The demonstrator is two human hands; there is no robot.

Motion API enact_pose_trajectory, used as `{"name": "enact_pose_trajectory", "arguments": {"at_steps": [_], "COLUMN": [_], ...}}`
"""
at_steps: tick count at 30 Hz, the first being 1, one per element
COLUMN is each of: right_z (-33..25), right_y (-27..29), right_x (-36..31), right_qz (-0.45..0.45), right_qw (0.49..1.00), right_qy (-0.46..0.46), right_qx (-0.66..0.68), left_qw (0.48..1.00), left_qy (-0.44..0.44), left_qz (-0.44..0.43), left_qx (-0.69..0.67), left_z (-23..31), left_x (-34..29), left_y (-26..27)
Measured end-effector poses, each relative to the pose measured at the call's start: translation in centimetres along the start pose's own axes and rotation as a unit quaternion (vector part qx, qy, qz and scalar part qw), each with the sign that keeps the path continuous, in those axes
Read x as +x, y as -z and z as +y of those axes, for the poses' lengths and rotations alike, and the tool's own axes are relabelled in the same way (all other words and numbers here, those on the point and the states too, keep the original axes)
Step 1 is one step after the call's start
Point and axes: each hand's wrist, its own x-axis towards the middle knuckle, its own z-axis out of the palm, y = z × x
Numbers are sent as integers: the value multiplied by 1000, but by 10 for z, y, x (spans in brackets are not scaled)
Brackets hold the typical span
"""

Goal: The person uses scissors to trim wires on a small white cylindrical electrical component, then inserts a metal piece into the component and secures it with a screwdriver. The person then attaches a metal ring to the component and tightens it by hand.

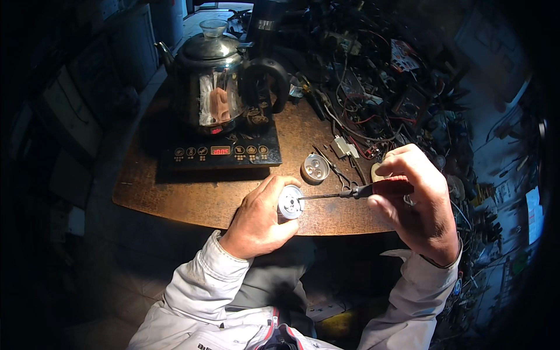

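Observation:
My left hand [258, 219] grips a small round silver part [290, 202] at the near edge of the brown table [175, 192], its flat face turned to the right. My right hand [417, 201] holds a screwdriver [350, 192] with a red and black handle. Its thin shaft runs left, and the tip touches the centre of the round part's face. A second round metal piece [315, 168] with three small lenses lies on the table just behind the screwdriver.
A steel kettle [213, 84] with a glass lid knob stands on a black heating base [221, 153] with a red display at the back left. Tangled wires, tools and small parts [373, 87] crowd the table's right side. A small white connector [341, 146] lies near them.

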Motion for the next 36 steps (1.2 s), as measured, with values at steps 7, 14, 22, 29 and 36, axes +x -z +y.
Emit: {"name": "enact_pose_trajectory", "arguments": {"at_steps": [7,14,22,29,36], "right_z": [11,18,17,16,13], "right_y": [16,14,9,0,-14], "right_x": [-3,-8,-8,-10,-9], "right_qz": [-101,-92,-49,-18,32], "right_qw": [989,995,999,998,999], "right_qy": [2,10,-12,-16,-25], "right_qx": [-105,-22,6,52,19], "left_qw": [1000,1000,1000,1000,999], "left_qy": [-5,-2,1,-10,-3], "left_qz": [12,6,-1,0,0], "left_qx": [21,26,28,30,33], "left_z": [0,1,-2,-1,1], "left_x": [-1,-1,-1,-1,-1], "left_y": [-3,-2,-3,-3,-1]}}
